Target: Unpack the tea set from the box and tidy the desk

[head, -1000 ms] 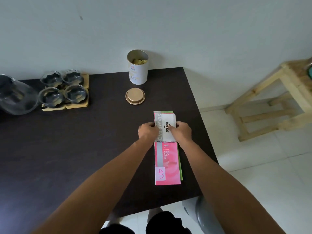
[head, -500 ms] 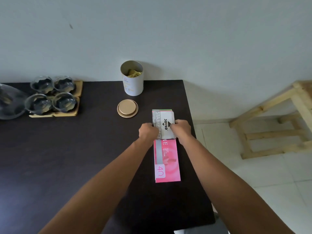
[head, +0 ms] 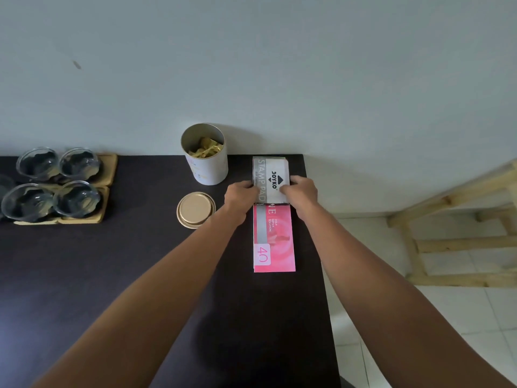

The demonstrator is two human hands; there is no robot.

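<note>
A small grey-and-white stamp pad box [head: 270,179] lies on top of a pink envelope pack [head: 275,242] at the far right of the dark desk [head: 112,275]. My left hand [head: 241,198] grips the box's left side and my right hand [head: 300,191] grips its right side. The stack reaches the desk's back edge by the wall. Several glass cups [head: 53,183] sit on wooden coasters [head: 107,172] at the far left.
An open white tin [head: 205,155] with gold sachets inside stands at the back, just left of the box. Its gold lid [head: 195,210] lies flat in front of it. A wooden frame [head: 458,228] stands on the tiled floor to the right.
Both hands have slid the stamp pad box and the pink pack under it away from me towards the wall. The glass pitcher at the far left has dropped out of view.
</note>
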